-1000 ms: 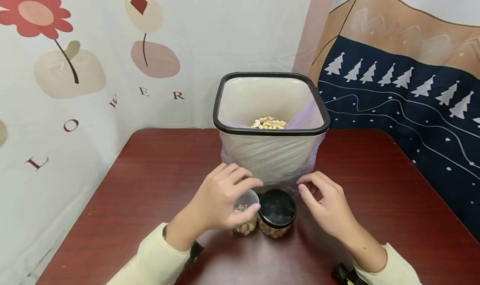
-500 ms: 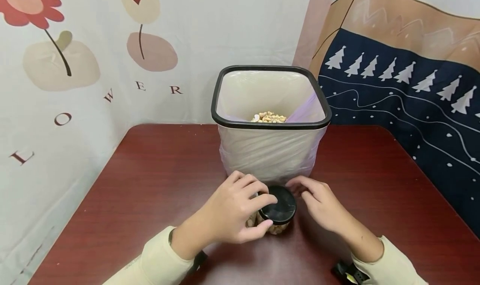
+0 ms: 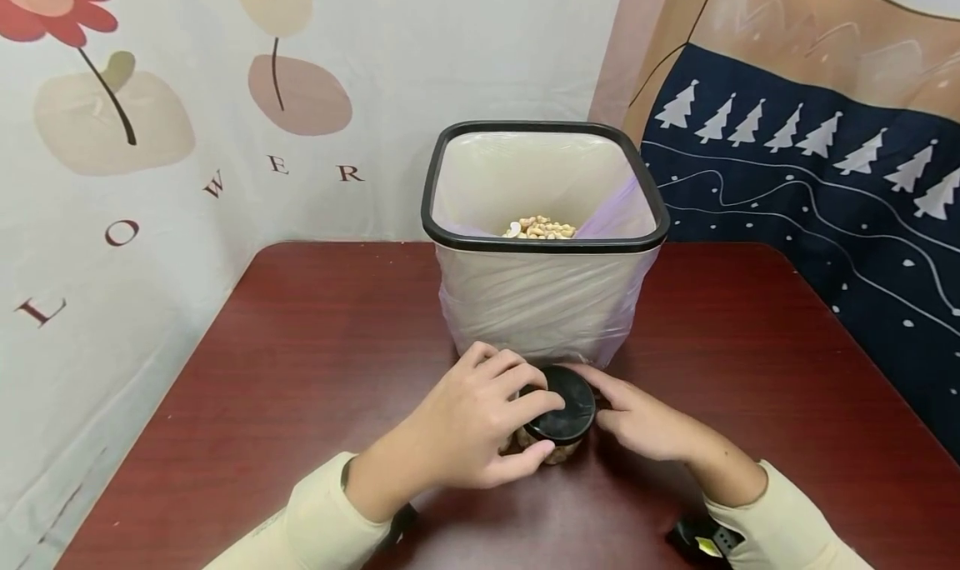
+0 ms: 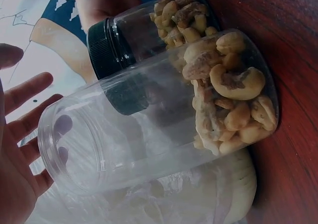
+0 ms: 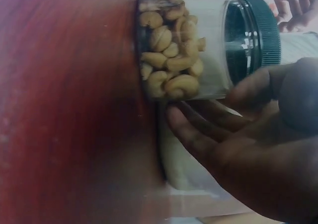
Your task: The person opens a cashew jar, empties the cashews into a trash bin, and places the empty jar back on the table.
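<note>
A clear jar with a black lid (image 3: 572,412) stands on the table, with cashews (image 5: 171,60) in its lower part. To its left stands a lidless clear jar (image 4: 144,129) that also holds cashews, mostly hidden by my left hand in the head view. My left hand (image 3: 491,420) is spread over the lidless jar, its fingers and thumb overlapping the black lid's left side. In the left wrist view those fingers lie around the open mouth. At the lidded jar's right side is my right hand (image 3: 648,424), index finger extended behind the lid, thumb beside it, fingertips right at the wall.
Directly behind the jars stands a bin (image 3: 532,291) with a black rim and a plastic liner, pale nuts (image 3: 540,227) showing inside. The dark red table (image 3: 330,337) reaches back to a printed wall cloth (image 3: 397,70).
My left hand has moved right, over from the lidless jar toward the black lid. My right hand has come in left to the lidded jar's side. The head view has tilted slightly.
</note>
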`<move>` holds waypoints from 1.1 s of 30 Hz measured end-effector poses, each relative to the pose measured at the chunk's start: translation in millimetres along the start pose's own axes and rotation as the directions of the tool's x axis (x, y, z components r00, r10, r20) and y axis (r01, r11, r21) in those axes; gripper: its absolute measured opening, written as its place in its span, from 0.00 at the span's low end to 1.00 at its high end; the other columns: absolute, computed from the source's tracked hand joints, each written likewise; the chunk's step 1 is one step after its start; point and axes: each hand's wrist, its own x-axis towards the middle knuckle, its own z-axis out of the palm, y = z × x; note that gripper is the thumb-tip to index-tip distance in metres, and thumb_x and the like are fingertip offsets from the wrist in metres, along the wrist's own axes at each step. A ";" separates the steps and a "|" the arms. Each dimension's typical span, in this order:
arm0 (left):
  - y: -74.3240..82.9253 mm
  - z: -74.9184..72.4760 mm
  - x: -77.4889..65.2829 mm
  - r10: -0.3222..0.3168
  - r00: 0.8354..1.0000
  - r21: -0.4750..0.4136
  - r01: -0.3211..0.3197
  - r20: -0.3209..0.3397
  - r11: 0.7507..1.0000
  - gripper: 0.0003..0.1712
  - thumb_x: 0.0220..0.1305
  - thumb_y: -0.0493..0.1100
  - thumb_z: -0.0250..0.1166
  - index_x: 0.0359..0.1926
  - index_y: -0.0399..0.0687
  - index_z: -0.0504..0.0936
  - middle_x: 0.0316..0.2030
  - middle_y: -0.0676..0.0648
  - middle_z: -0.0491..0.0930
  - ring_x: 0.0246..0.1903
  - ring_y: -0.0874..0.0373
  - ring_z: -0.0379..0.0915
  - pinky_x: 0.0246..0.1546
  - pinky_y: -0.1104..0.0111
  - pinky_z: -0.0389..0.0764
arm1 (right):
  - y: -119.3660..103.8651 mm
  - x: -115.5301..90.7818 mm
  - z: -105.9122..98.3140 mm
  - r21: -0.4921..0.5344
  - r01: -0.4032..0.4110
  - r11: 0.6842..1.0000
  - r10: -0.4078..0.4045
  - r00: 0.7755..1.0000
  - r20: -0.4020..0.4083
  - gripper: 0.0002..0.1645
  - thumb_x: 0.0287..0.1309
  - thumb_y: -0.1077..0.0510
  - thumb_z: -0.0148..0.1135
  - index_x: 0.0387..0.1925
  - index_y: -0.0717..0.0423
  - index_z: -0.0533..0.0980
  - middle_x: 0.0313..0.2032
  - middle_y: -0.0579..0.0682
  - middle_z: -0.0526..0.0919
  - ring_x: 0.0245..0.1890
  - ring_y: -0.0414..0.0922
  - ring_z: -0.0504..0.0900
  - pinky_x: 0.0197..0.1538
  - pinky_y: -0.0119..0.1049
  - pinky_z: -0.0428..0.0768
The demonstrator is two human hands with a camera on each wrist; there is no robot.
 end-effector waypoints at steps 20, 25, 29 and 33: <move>0.9 0.2 -3.6 -0.014 1.000 -0.027 0.015 0.025 1.000 0.16 0.58 0.57 0.64 0.44 0.57 0.84 0.41 0.56 0.80 0.43 0.59 0.74 0.44 0.64 0.70 | 15.4 6.7 18.0 0.172 0.030 0.985 -0.038 0.998 0.042 0.59 0.43 0.53 0.82 0.73 0.43 0.56 0.65 0.46 0.70 0.59 0.40 0.75 0.61 0.25 0.71; 1.8 0.9 -3.5 -0.014 1.000 -0.019 0.014 0.015 1.000 0.16 0.56 0.56 0.66 0.44 0.57 0.84 0.41 0.56 0.80 0.43 0.59 0.75 0.44 0.64 0.70 | 14.0 6.5 22.6 0.173 0.022 0.985 -0.027 0.999 0.024 0.54 0.44 0.52 0.81 0.70 0.42 0.60 0.62 0.46 0.73 0.56 0.40 0.78 0.60 0.27 0.74; 2.4 2.1 -2.8 -0.018 1.000 -0.008 0.018 0.025 1.000 0.17 0.56 0.56 0.66 0.45 0.58 0.84 0.42 0.56 0.80 0.44 0.59 0.74 0.45 0.63 0.70 | 13.4 5.8 22.7 0.143 0.017 0.990 -0.018 1.000 0.002 0.49 0.43 0.50 0.82 0.65 0.40 0.65 0.58 0.43 0.77 0.54 0.39 0.80 0.58 0.29 0.76; 2.7 2.5 -2.9 -0.021 0.999 0.005 0.021 0.039 1.000 0.17 0.58 0.58 0.64 0.46 0.58 0.84 0.43 0.56 0.79 0.46 0.59 0.74 0.47 0.63 0.71 | 12.3 5.4 21.8 0.114 0.010 0.993 -0.009 1.000 -0.011 0.47 0.42 0.48 0.82 0.63 0.38 0.67 0.56 0.41 0.78 0.52 0.39 0.80 0.57 0.29 0.77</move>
